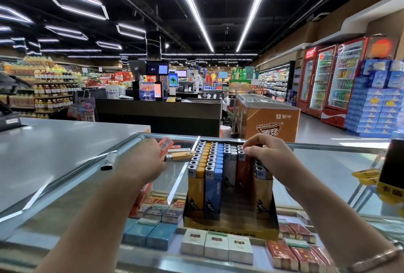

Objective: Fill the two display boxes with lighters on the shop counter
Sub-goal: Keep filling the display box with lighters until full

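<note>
The right hand (265, 152) hovers over the far right part of the display box (229, 220), its fingertips pinching the metal top of a lighter (241, 156) in the row of red ones. The left hand (145, 159) reaches forward to the left of the box, fingers bent down toward loose lighters (179, 155) lying flat on the glass tabletop (328, 174); whether it grips one cannot be told, as the back of the hand hides the fingertips. The box stands upright on the glass, nearly full: rows of orange lighters (196, 185), then blue lighters (213, 187), then grey and red, with more at the right wall. A gap shows at the front middle of the box. A black marker (108, 161) lies on the metal edge to the left. Cigarette packs (216, 244) sit under the glass. A bracelet (371, 259) circles the right wrist
</note>
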The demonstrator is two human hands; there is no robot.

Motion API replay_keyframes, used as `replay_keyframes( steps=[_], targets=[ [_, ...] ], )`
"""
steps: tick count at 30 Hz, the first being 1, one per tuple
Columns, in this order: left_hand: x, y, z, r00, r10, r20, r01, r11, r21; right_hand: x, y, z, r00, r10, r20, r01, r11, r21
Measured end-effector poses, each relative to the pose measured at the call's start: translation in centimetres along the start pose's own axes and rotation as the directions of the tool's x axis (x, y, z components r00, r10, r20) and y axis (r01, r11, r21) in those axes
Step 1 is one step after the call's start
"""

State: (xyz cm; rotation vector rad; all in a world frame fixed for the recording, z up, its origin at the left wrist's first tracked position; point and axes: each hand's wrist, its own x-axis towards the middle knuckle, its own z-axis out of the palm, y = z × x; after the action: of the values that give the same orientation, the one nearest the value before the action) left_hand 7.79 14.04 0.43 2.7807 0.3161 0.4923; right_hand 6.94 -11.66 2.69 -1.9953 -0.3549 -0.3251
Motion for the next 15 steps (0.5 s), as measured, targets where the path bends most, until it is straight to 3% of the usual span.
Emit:
replay_keyframes(
  steps=[3,6,15],
  targets=[
    [-1.6,-0.5,-0.2,0.986,-0.074,0.148,0.061,0.994,0.093,0.0,-0.1,0.0,1.0,-0.008,0.006,0.008,1.0,-0.004],
    [-2.2,-1.1,-0.3,0.963,-0.124,0.241,0.107,0.991,0.083,-0.1,-0.1,-0.1,1.0,-0.016,0.011,0.016,1.0,-0.008],
    [-2.2,-0.3,0.1,0.955,0.039,0.293,0.039,0.966,-0.254,0.1,0.0,-0.1,0.999,-0.021,0.028,0.021,1.0,-0.009]
  ],
)
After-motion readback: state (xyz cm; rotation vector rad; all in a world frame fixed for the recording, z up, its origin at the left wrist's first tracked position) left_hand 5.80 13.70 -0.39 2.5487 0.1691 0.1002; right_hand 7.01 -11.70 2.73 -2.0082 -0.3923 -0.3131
